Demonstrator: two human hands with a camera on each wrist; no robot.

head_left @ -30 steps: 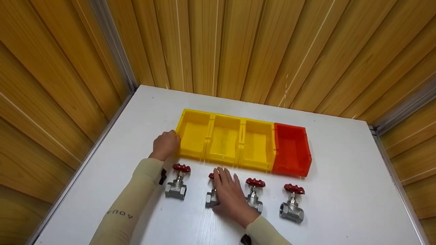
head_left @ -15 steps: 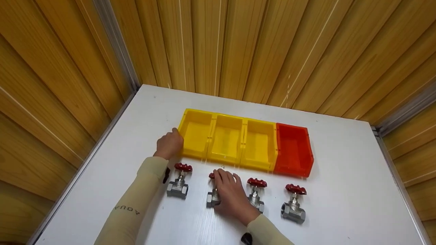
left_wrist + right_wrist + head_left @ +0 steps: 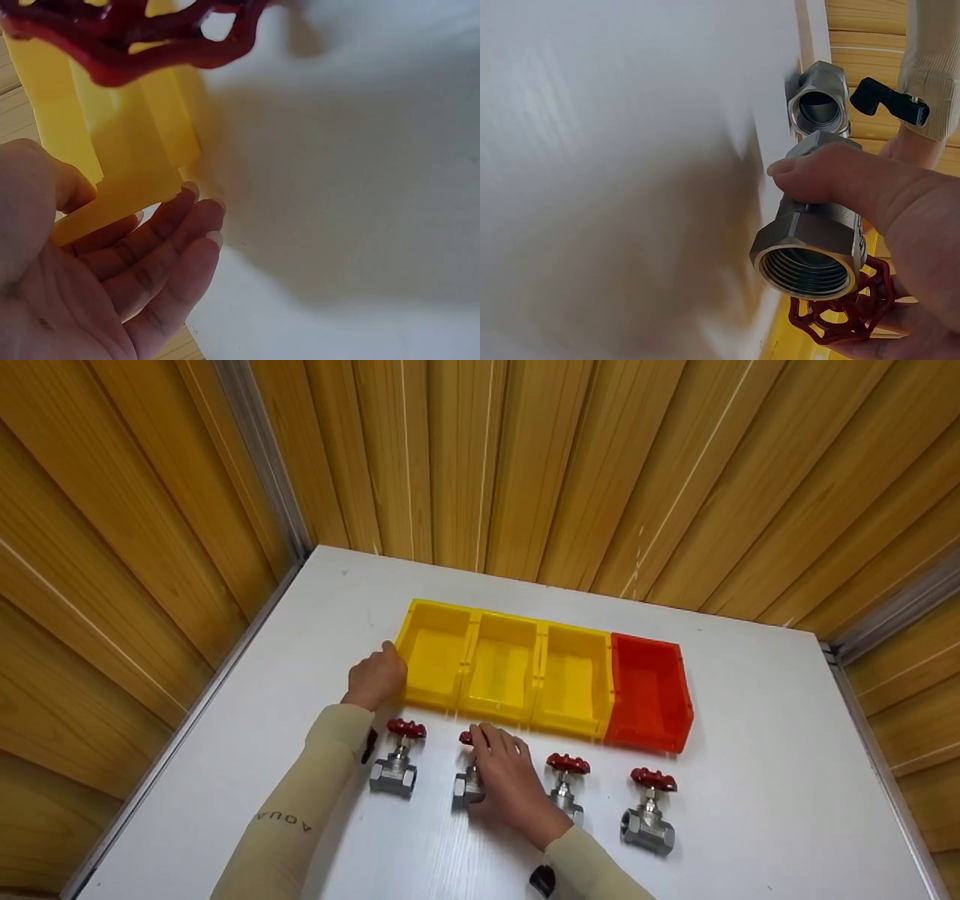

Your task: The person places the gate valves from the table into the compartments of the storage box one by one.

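In the head view, my left hand point(image 3: 376, 676) grips the left wall of the leftmost yellow bin point(image 3: 437, 649). The left wrist view shows the thumb on one side of the bin's wall point(image 3: 127, 199) and the fingers on the other. My right hand point(image 3: 514, 784) holds a steel gate valve point(image 3: 466, 787) with a red handwheel, second from the left. In the right wrist view its thumb lies on the held valve's body point(image 3: 810, 232), with fingers behind the red handwheel point(image 3: 840, 315). Part of this valve is hidden by the hand in the head view.
Two more yellow bins point(image 3: 501, 660) and a red bin point(image 3: 649, 690) continue the row. Other gate valves stand in front: one at left point(image 3: 394, 772), one partly behind my right wrist point(image 3: 566, 787), one at right point(image 3: 649, 817). Wood-look walls point(image 3: 525, 472) surround the white table point(image 3: 757, 772).
My right hand's fingers have curled more around the valve, which has shifted slightly toward the bins. My left hand stays at the bin wall. The head view has shifted a little.
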